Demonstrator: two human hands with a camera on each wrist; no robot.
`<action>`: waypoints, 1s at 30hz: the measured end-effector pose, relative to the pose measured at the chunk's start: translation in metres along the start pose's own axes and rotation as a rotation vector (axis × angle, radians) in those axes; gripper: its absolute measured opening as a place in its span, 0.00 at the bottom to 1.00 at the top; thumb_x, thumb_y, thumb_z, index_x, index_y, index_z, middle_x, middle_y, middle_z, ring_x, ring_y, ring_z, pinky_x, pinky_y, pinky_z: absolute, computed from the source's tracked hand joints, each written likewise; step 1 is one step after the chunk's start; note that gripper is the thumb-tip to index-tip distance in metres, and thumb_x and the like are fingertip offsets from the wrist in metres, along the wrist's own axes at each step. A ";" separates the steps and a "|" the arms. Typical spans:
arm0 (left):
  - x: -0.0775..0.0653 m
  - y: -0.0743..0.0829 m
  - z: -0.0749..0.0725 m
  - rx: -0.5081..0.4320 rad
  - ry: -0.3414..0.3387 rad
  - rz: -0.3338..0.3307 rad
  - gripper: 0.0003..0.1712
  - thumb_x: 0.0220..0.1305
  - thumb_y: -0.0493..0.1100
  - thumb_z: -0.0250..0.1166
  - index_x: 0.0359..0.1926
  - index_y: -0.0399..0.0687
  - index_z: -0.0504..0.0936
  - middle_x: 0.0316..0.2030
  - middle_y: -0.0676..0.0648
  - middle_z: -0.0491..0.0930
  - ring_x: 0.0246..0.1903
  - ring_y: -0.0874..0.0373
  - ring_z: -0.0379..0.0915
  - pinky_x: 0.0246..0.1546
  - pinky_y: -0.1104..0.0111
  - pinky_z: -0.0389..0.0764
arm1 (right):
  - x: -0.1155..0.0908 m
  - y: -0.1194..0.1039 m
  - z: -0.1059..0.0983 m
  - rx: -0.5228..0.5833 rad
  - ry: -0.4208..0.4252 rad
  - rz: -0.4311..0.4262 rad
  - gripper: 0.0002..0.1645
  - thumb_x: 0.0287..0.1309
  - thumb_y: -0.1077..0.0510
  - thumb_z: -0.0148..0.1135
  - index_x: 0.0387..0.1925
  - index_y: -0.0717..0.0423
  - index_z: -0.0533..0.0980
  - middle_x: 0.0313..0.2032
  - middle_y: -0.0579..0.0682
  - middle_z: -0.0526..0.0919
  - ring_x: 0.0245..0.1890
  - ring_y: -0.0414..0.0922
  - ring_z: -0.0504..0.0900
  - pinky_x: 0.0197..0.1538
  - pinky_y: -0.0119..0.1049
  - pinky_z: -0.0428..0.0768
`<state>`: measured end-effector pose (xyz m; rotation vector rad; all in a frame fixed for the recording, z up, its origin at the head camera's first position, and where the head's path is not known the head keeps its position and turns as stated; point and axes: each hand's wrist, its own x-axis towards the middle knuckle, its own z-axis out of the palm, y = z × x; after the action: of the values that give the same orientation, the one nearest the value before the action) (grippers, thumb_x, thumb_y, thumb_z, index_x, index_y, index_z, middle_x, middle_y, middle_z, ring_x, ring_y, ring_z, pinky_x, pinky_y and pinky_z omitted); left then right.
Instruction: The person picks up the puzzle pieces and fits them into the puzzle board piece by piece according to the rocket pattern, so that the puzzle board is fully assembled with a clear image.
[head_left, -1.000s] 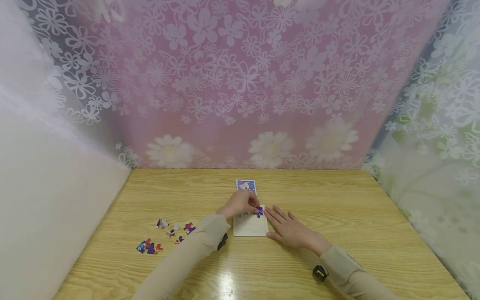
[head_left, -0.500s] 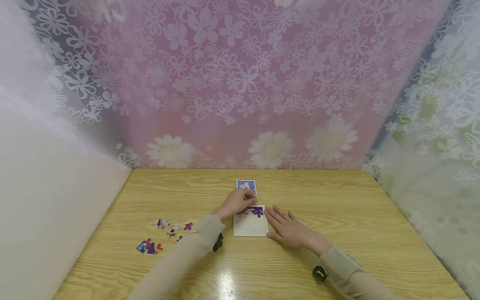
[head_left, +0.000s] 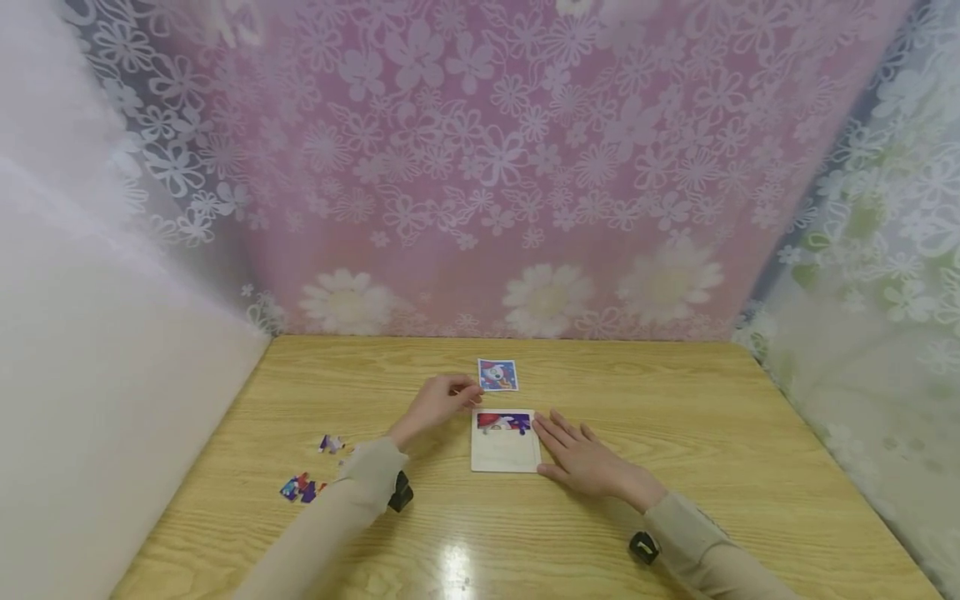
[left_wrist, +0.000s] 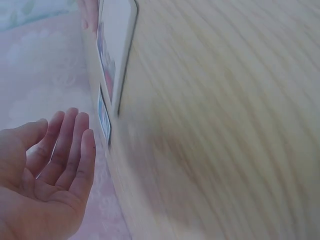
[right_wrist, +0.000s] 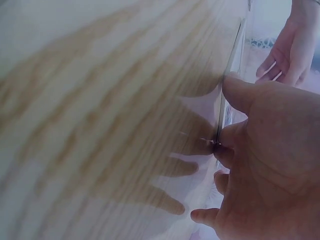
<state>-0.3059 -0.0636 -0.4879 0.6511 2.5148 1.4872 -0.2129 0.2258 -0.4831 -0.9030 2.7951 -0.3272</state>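
A white square puzzle tray [head_left: 506, 454] lies on the table, with joined puzzle pieces [head_left: 504, 422] in red, white and purple along its far edge. My right hand [head_left: 592, 461] lies with its fingers spread, index finger and thumb touching the tray's right side. Above the table, left of the tray, my left hand [head_left: 437, 406] hovers with loosely bent fingers; in the left wrist view this left hand [left_wrist: 55, 175] holds nothing. Just beyond its fingertips is a small picture card [head_left: 498, 375] showing a white character on blue.
Loose puzzle pieces lie to the left: a purple-and-white piece [head_left: 330, 443] and a cluster of colourful pieces [head_left: 302, 487], partly covered by the left sleeve [head_left: 367, 479]. The wooden table [head_left: 637, 379] ends at a flowered curtain [head_left: 487, 167].
My left hand has let go of the pieces in the tray and moved left and away from it, uncovering the top row and the card. The right hand stays against the tray.
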 end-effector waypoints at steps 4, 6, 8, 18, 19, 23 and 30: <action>-0.013 -0.009 -0.019 -0.001 0.031 0.010 0.17 0.78 0.46 0.57 0.52 0.39 0.85 0.41 0.46 0.87 0.41 0.49 0.86 0.43 0.63 0.86 | 0.000 0.000 0.000 -0.005 0.003 0.000 0.42 0.77 0.44 0.50 0.78 0.65 0.52 0.78 0.61 0.51 0.78 0.64 0.47 0.68 0.75 0.54; -0.021 -0.013 -0.029 -0.003 0.044 -0.002 0.17 0.77 0.47 0.58 0.53 0.39 0.85 0.42 0.45 0.87 0.43 0.49 0.85 0.44 0.61 0.86 | 0.000 0.000 0.000 0.000 0.005 0.003 0.42 0.77 0.45 0.50 0.78 0.65 0.52 0.78 0.62 0.52 0.78 0.64 0.47 0.68 0.75 0.54; -0.030 -0.016 -0.040 -0.007 0.060 -0.021 0.18 0.77 0.48 0.58 0.54 0.39 0.85 0.44 0.43 0.87 0.44 0.47 0.85 0.46 0.58 0.86 | 0.001 0.000 0.001 0.014 0.010 0.002 0.42 0.77 0.45 0.51 0.78 0.65 0.52 0.78 0.62 0.52 0.78 0.64 0.47 0.68 0.75 0.54; -0.077 -0.033 -0.093 0.054 0.108 -0.035 0.19 0.77 0.45 0.58 0.56 0.34 0.82 0.48 0.36 0.85 0.47 0.41 0.84 0.47 0.53 0.85 | 0.001 0.002 0.002 0.066 0.051 -0.029 0.42 0.74 0.47 0.55 0.76 0.67 0.54 0.76 0.65 0.55 0.76 0.67 0.49 0.67 0.76 0.54; -0.081 -0.035 -0.098 0.064 0.109 -0.027 0.19 0.78 0.44 0.57 0.56 0.33 0.82 0.48 0.35 0.85 0.47 0.40 0.84 0.47 0.54 0.85 | 0.001 0.002 0.002 0.062 0.052 -0.025 0.42 0.74 0.47 0.56 0.76 0.67 0.55 0.76 0.65 0.55 0.76 0.67 0.49 0.67 0.76 0.54; -0.100 -0.045 -0.113 0.094 0.128 -0.040 0.18 0.78 0.43 0.57 0.56 0.32 0.81 0.49 0.35 0.85 0.47 0.41 0.84 0.46 0.54 0.85 | 0.002 0.002 0.001 0.043 0.043 -0.008 0.42 0.75 0.46 0.55 0.76 0.66 0.55 0.77 0.64 0.55 0.77 0.65 0.49 0.68 0.74 0.55; -0.129 -0.057 -0.133 0.219 0.145 -0.083 0.16 0.75 0.43 0.61 0.55 0.36 0.83 0.48 0.38 0.86 0.45 0.46 0.83 0.45 0.55 0.85 | 0.003 0.001 0.001 0.032 0.057 -0.014 0.42 0.74 0.45 0.56 0.76 0.66 0.56 0.76 0.63 0.56 0.77 0.65 0.50 0.67 0.74 0.58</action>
<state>-0.2523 -0.2495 -0.4821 0.4760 2.8047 1.2867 -0.2159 0.2247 -0.4847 -0.9203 2.8279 -0.4054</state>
